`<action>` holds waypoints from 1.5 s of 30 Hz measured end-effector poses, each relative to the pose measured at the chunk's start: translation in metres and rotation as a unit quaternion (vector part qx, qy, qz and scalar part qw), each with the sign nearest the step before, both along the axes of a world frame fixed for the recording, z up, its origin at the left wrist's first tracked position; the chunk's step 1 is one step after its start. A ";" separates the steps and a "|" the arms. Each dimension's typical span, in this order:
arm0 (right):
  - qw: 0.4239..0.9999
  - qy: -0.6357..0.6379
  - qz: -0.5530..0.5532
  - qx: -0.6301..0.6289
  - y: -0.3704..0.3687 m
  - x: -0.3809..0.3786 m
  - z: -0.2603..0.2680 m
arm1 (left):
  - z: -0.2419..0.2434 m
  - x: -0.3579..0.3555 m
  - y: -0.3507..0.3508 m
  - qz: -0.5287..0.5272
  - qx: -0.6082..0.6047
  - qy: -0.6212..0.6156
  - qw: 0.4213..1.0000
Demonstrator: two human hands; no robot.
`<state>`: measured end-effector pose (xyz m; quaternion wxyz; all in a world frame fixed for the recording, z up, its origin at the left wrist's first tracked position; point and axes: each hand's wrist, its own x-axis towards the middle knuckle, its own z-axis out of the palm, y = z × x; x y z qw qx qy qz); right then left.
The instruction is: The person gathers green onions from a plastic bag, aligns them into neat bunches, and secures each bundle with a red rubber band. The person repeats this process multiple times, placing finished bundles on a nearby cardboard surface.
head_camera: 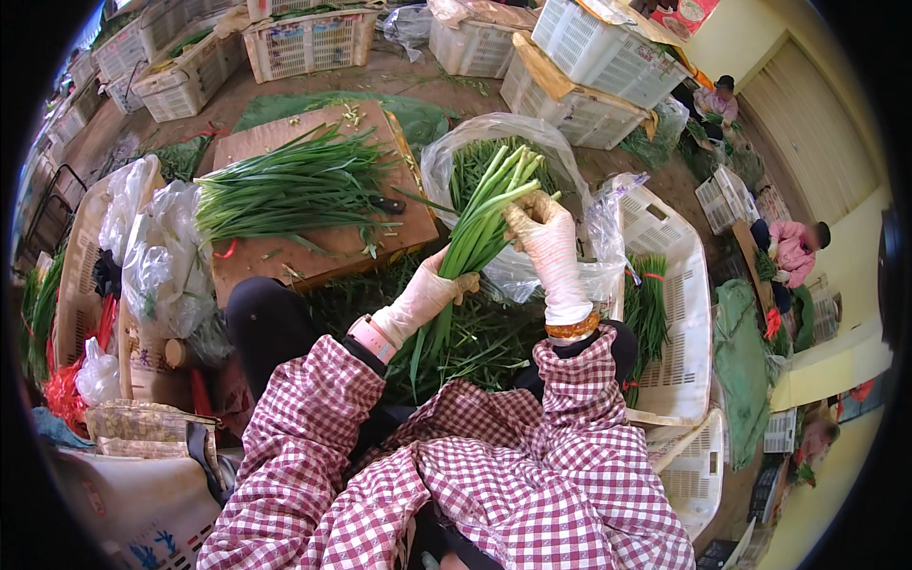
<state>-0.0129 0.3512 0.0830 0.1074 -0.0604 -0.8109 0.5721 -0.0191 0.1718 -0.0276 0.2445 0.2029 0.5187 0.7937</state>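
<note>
My left hand (431, 292), in a pale stained glove, is closed around a bunch of green garlic chives (476, 242) held at a slant over my lap. The fingers of my right hand (543, 226), gloved too, pinch at the cut pale stem ends near the top of the bunch. Behind it stands an open clear plastic bag (563, 142) with green trimmings inside. On a wooden board (320, 267) at the left lies a large pile of chives (299, 185), with a dark-handled knife (388, 205) partly under it.
At right a white plastic crate (684, 313) holds chives tied with red bands (645, 306). Loose leaves (477, 342) cover the floor between my knees. Plastic bags (167, 256) hang over a crate at left. More crates (310, 46) stand behind; co-workers (794, 249) sit far right.
</note>
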 end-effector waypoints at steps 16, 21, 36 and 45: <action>0.994 0.035 0.066 -0.073 0.018 0.013 -0.016 | 0.005 0.007 -0.009 -0.048 0.045 -0.047 0.997; 0.993 -0.001 0.087 -0.083 0.029 0.020 -0.013 | 0.001 0.009 -0.003 -0.006 0.010 -0.046 0.999; 0.986 0.034 -0.020 0.161 0.057 0.022 -0.028 | 0.004 0.012 0.002 0.053 0.022 0.049 0.997; 0.957 0.074 -0.226 0.165 0.157 0.037 0.039 | -0.010 0.008 -0.006 0.066 -0.052 -0.009 0.996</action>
